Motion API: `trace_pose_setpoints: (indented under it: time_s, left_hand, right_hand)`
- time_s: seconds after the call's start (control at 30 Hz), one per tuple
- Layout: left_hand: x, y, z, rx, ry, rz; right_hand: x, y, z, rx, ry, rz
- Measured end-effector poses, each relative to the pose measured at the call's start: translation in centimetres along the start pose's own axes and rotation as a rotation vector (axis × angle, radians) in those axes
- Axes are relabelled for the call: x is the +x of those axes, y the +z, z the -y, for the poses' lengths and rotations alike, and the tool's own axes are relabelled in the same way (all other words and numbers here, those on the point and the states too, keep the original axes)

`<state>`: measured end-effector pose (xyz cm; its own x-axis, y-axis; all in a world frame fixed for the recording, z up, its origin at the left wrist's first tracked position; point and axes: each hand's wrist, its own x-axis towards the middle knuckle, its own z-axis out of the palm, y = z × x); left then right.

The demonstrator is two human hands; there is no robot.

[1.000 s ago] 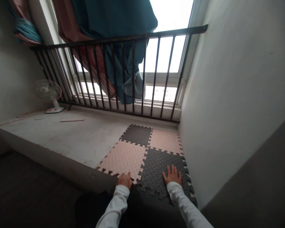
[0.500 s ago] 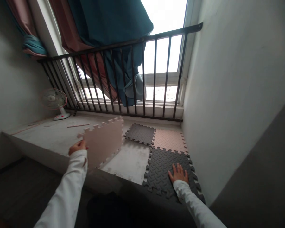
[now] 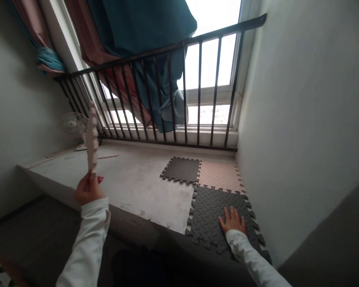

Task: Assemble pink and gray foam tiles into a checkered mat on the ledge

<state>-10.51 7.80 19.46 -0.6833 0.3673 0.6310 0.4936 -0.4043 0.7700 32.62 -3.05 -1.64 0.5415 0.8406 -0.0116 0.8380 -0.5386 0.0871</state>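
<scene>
My left hand (image 3: 89,190) holds a pink interlocking foam mat tile (image 3: 92,139) upright by its lower edge, so the tile shows edge-on. My right hand (image 3: 232,220) rests flat on a dark grey foam mat tile (image 3: 209,217), fingers spread. Behind that tile lie a pink foam tile (image 3: 219,176) and a smaller-looking dark grey foam tile (image 3: 181,170), their interlocking edges meeting. A bare patch of the concrete ledge (image 3: 155,191) lies to the left of my right hand.
A dark metal railing (image 3: 170,56) runs across a bright window at the ledge's far side, with teal and pink curtains (image 3: 140,24) behind it. A small white electric fan (image 3: 73,125) stands at the far left. A wall (image 3: 287,119) borders the mats on the right.
The pink tile has left the floor; my left hand has swung it further left and turned it edge-on. My right hand still rests on the dark grey tile, and the view has shifted slightly.
</scene>
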Motion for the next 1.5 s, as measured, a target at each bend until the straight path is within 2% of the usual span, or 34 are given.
trace_pose_setpoints:
  time_s: [0.07, 0.13, 0.23, 0.3, 0.4, 0.47, 0.53, 0.6, 0.67, 0.87, 0.97, 1.07, 1.1, 1.2, 1.3, 1.37, 1.43, 1.5]
  left_hand:
    - [-2.1, 3.6, -0.5, 0.023, -0.002, 0.041]
    - [-4.6, 7.5, -0.4, 0.110, 0.020, 0.179]
    - [-9.2, 13.9, 0.4, 0.253, 0.100, 0.464]
    - [-13.2, 18.1, 1.2, 0.376, 0.162, 0.707]
    - [-19.7, 22.7, 2.4, 0.533, 0.205, 1.053]
    - [-23.7, 24.3, 3.1, 0.559, 0.190, 1.196]
    - [-26.7, 24.8, 3.8, 0.602, 0.173, 1.273]
    - [-28.4, 24.8, 4.3, 0.678, 0.181, 1.314]
    - [-28.9, 24.7, 4.5, 0.732, 0.206, 1.338]
    - [-28.1, 25.2, 3.7, 0.748, 0.247, 1.387]
    - [-26.1, 26.0, 2.7, 0.707, 0.285, 1.369]
    - [-21.0, 27.3, 1.5, 0.604, 0.228, 1.180]
    - [-18.5, 27.6, 1.1, 0.573, 0.168, 1.083]
    - [-10.0, 27.6, 0.4, 0.592, 0.107, 0.914]
    - [-2.4, 24.9, 0.4, 0.608, 0.066, 0.678]
    - [0.4, 21.5, 1.2, 0.588, 0.089, 0.475]
    - [0.8, 17.0, 2.9, 0.570, 0.198, 0.366]
    - [-0.9, 12.1, 5.6, 0.564, 0.354, 0.422]
  right_hand:
    - [0.1, 0.5, -0.1, -0.007, -0.004, -0.029]
    - [0.3, 1.3, -0.2, 0.000, -0.017, -0.066]
    - [0.7, 2.7, -0.4, 0.032, -0.033, -0.127]
    - [0.9, 3.6, -0.6, 0.060, -0.039, -0.141]
    - [1.1, 4.5, -1.0, 0.091, -0.060, -0.130]
    - [0.9, 4.6, -1.2, 0.091, -0.075, -0.145]
    - [0.7, 4.4, -1.2, 0.080, -0.080, -0.167]
    - [0.4, 4.0, -1.1, 0.067, -0.076, -0.179]
    - [0.2, 3.6, -1.1, 0.060, -0.071, -0.175]
    - [0.1, 3.3, -1.1, 0.081, -0.081, -0.158]
    - [0.1, 3.4, -1.2, 0.084, -0.083, -0.158]
    - [0.2, 3.3, -1.2, 0.081, -0.082, -0.147]
    - [0.3, 3.2, -1.2, 0.081, -0.082, -0.132]
    - [0.4, 3.1, -1.1, 0.085, -0.077, -0.082]
    - [0.6, 3.1, -1.0, 0.083, -0.067, -0.070]
    - [0.6, 3.2, -0.9, 0.072, -0.064, -0.080]
    - [0.7, 3.3, -0.9, 0.056, -0.063, -0.100]
    - [0.8, 3.4, -0.9, 0.042, -0.063, -0.121]
